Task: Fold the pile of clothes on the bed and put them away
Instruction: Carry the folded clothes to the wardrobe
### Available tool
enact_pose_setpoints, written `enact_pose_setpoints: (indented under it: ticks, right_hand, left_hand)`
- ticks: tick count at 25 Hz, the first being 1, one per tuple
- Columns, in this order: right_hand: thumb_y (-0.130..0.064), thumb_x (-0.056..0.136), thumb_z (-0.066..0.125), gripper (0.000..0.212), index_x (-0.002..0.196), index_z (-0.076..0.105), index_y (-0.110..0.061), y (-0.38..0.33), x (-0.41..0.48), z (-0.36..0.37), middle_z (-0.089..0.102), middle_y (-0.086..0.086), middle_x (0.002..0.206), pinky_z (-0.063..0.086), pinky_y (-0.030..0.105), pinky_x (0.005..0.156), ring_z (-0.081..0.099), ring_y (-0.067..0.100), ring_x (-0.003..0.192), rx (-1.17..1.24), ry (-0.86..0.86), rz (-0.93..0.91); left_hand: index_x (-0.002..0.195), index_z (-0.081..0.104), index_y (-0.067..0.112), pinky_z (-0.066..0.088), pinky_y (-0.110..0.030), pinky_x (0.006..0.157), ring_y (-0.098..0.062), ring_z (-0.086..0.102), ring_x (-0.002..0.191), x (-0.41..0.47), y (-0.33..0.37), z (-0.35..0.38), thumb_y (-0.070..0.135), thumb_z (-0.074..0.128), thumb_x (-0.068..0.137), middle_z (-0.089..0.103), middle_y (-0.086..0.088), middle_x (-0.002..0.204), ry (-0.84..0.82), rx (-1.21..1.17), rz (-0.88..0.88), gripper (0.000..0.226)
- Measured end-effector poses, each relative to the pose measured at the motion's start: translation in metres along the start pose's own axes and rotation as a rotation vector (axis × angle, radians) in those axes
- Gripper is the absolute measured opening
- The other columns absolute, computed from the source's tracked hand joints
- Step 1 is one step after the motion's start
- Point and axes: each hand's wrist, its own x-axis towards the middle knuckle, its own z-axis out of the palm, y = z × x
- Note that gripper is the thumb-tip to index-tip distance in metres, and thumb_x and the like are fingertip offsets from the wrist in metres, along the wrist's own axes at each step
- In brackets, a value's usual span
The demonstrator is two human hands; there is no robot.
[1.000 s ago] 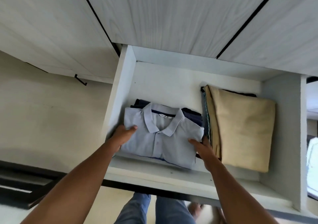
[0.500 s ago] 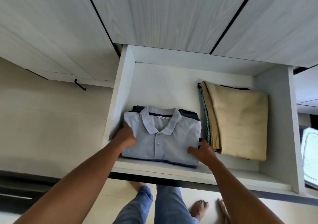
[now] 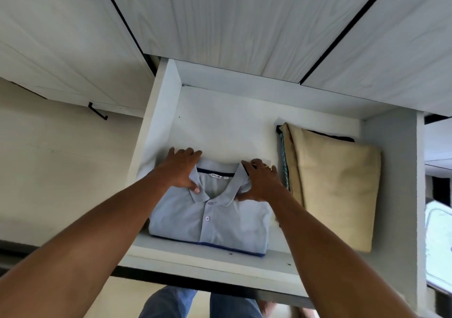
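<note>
Nearest the camera: my legs in jeans (image 3: 166, 303), standing at the drawer (image 3: 208, 261), whose white front lip runs across below the forearms. On the drawer floor, hard against that lip and left of centre, lies the folded light-blue polo shirt (image 3: 210, 222), collar up and away from me. A dark blue edge shows under its near side; I cannot tell if that is trim or another garment. Left hand (image 3: 179, 168) lies flat on the left shoulder, fingers spread past the far fold, thumb on the collar. Right hand (image 3: 261, 183) presses the right shoulder likewise, fingers loosely arched, gripping nothing. My reading: both palms are flattening and squaring the fold so that it sits level and leaves stacking room. Just beside the right hand is a folded tan garment (image 3: 335, 195) on a striped one, filling the right half. Bare white floor lies behind the shirt. Above hang pale wood-grain cabinet doors (image 3: 232, 24); a black handle (image 3: 97, 111) is on the left one.
</note>
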Motion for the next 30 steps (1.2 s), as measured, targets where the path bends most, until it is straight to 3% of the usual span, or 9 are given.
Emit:
enact_pose_setpoints:
  ticks: [2, 4, 9, 13, 16, 19, 22, 25, 30]
  right_hand:
    - [-0.083, 0.065, 0.072, 0.116, 0.157, 0.030, -0.028, 0.004, -0.001, 0.012, 0.043, 0.006, 0.147, 0.034, 0.048, 0.118, 0.048, 0.031, 0.136, -0.014, 0.038, -0.007]
    - [-0.081, 0.071, 0.070, 0.102, 0.152, 0.039, -0.025, 0.008, -0.005, 0.017, 0.050, 0.005, 0.139, 0.041, 0.043, 0.111, 0.053, 0.030, 0.129, 0.032, 0.012, -0.006]
    - [-0.073, 0.089, 0.058, 0.075, 0.146, 0.049, -0.026, 0.005, 0.001, 0.004, 0.054, 0.008, 0.137, 0.046, 0.043, 0.104, 0.055, 0.032, 0.128, 0.071, 0.002, 0.037]
    - [-0.062, 0.088, 0.063, 0.077, 0.151, 0.041, -0.024, -0.007, 0.008, -0.018, 0.049, 0.011, 0.145, 0.036, 0.049, 0.115, 0.049, 0.035, 0.137, -0.033, -0.150, 0.040]
    - [-0.043, 0.088, 0.065, 0.089, 0.162, 0.021, -0.017, -0.036, 0.004, -0.049, 0.029, 0.012, 0.164, 0.017, 0.054, 0.126, 0.025, 0.031, 0.154, -0.119, -0.077, -0.038]
    - [-0.029, 0.091, 0.063, 0.087, 0.163, 0.018, -0.010, -0.094, -0.013, -0.072, 0.023, 0.012, 0.169, 0.014, 0.047, 0.129, 0.015, 0.026, 0.159, -0.021, 0.173, -0.178]
    - [-0.019, 0.093, 0.060, 0.079, 0.162, 0.023, -0.003, -0.190, -0.042, -0.091, 0.027, 0.015, 0.168, 0.015, 0.043, 0.130, 0.018, 0.029, 0.159, 0.071, 0.386, -0.361]
    - [-0.020, 0.095, 0.057, 0.073, 0.159, 0.027, -0.001, -0.299, -0.072, -0.091, 0.032, 0.017, 0.165, 0.017, 0.041, 0.128, 0.023, 0.031, 0.157, -0.023, 0.478, -0.594]
    - [-0.027, 0.098, 0.053, 0.071, 0.158, 0.028, -0.002, -0.503, -0.161, -0.004, 0.032, 0.016, 0.165, 0.018, 0.044, 0.128, 0.022, 0.030, 0.157, -0.240, 0.415, -0.933]
  left_hand:
    - [0.137, 0.042, 0.021, 0.046, -0.043, 0.097, -0.026, 0.054, 0.119, 0.005, -0.004, 0.005, 0.087, 0.073, 0.055, 0.055, -0.002, 0.130, 0.008, -0.039, -0.006, 0.110]
    - [0.129, 0.046, 0.022, 0.047, -0.040, 0.089, -0.023, 0.054, 0.115, 0.003, -0.004, 0.006, 0.089, 0.071, 0.056, 0.057, 0.001, 0.123, -0.066, -0.083, -0.019, 0.103]
    - [0.139, 0.042, 0.020, 0.045, -0.044, 0.094, -0.026, 0.051, 0.124, -0.001, -0.002, 0.005, 0.084, 0.062, 0.075, 0.054, -0.001, 0.133, -0.064, -0.107, -0.064, 0.092]
    - [0.154, 0.029, 0.021, 0.040, -0.046, 0.101, -0.030, 0.048, 0.131, -0.009, 0.005, -0.008, 0.068, 0.058, 0.089, 0.049, -0.007, 0.142, -0.061, -0.085, -0.078, 0.085]
    - [0.156, 0.033, 0.014, 0.041, -0.048, 0.109, -0.035, 0.049, 0.135, -0.042, 0.012, -0.023, 0.042, 0.063, 0.093, 0.049, -0.013, 0.148, 0.236, -0.153, -0.043, 0.075]
    - [0.139, 0.055, 0.004, 0.046, -0.052, 0.108, -0.038, 0.055, 0.129, -0.095, 0.015, -0.035, 0.016, 0.072, 0.083, 0.058, -0.020, 0.138, 0.582, -0.170, -0.014, 0.060]
    - [0.138, 0.056, 0.000, 0.044, -0.052, 0.111, -0.038, 0.053, 0.131, -0.178, -0.004, -0.045, 0.015, 0.068, 0.086, 0.057, -0.022, 0.140, 0.795, -0.159, -0.186, 0.056]
    - [0.144, 0.051, 0.000, 0.039, -0.055, 0.115, -0.040, 0.048, 0.137, -0.270, -0.045, -0.019, 0.023, 0.066, 0.086, 0.052, -0.022, 0.147, 0.843, -0.144, -0.419, 0.064]
    - [0.143, 0.053, 0.000, 0.040, -0.054, 0.116, -0.039, 0.050, 0.137, -0.472, -0.101, 0.111, 0.026, 0.073, 0.082, 0.054, -0.022, 0.146, 0.898, -0.239, -0.892, 0.069]
